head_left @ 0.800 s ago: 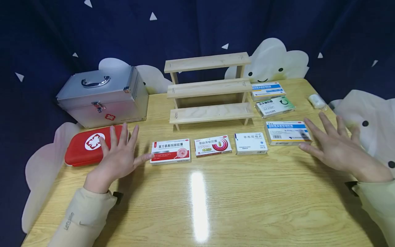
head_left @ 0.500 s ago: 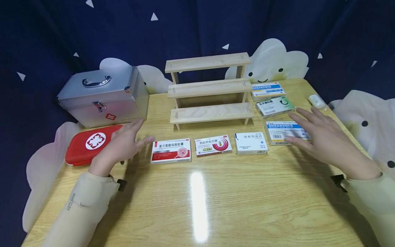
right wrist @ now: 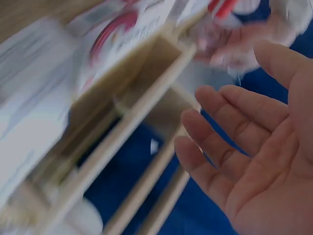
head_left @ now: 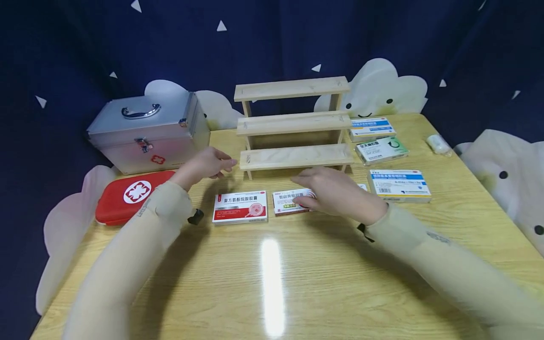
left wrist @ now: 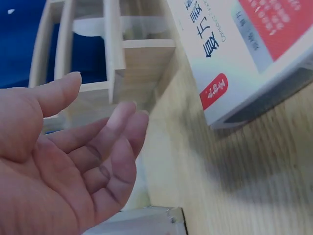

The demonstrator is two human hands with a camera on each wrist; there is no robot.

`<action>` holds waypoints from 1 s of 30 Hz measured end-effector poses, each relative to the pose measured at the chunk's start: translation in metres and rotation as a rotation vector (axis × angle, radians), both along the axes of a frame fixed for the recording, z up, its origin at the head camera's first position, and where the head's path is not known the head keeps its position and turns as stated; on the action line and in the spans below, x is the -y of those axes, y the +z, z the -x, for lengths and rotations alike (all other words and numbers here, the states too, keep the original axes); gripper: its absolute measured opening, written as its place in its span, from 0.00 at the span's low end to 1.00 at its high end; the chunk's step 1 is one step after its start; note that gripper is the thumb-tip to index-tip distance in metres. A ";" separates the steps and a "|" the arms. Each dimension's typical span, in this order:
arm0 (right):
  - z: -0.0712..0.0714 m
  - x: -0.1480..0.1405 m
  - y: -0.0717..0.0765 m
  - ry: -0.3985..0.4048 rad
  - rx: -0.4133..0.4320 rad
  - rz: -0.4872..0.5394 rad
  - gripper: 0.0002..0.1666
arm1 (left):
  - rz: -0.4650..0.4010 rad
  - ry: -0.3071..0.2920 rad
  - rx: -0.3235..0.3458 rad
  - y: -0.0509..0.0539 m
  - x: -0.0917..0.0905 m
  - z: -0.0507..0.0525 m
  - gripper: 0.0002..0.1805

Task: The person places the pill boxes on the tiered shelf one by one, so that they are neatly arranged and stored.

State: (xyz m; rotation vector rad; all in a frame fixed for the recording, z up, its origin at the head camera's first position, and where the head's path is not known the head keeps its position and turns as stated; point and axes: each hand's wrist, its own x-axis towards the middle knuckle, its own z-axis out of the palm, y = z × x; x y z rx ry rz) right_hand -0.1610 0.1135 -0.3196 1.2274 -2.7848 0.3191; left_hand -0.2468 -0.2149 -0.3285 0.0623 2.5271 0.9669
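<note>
My left hand [head_left: 206, 164], empty with loosely bent fingers, is beside the left end of the wooden three-step rack [head_left: 297, 153]. In the left wrist view its palm shows, with a red-and-white medicine box [left wrist: 234, 58] to the right. My right hand [head_left: 333, 192] is over a row of medicine boxes and holds nothing. It partly covers a medicine box with pink rings [head_left: 289, 200] and almost wholly hides a white medicine box [head_left: 362, 187]. Slightly bent, spread fingers [right wrist: 215, 152] appear in the right wrist view, where the boxes are blurred.
A silver first-aid case [head_left: 142, 132] and a red first-aid pouch [head_left: 127, 196] stand at the left. At the right lie a blue-and-white medicine box [head_left: 399, 185], a green-and-white one [head_left: 381, 150], another blue-and-white box [head_left: 371, 129] and a small white roll [head_left: 438, 144].
Both hands have moved inward: the left from beside the red pouch toward the rack, the right leftward from the blue-and-white box. Their spread fingers have relaxed. The boxes keep their places.
</note>
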 end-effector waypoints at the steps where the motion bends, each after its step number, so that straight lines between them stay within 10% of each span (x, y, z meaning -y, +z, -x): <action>1: 0.002 0.011 -0.003 0.020 0.012 -0.013 0.31 | -0.009 0.004 0.020 -0.001 -0.003 0.003 0.31; 15: 0.014 0.099 -0.027 0.030 0.137 -0.260 0.45 | -0.220 0.142 0.133 -0.025 -0.015 0.019 0.26; 30: 0.014 0.124 -0.034 -0.014 0.149 -0.361 0.49 | -0.282 0.141 0.176 -0.022 -0.019 0.023 0.18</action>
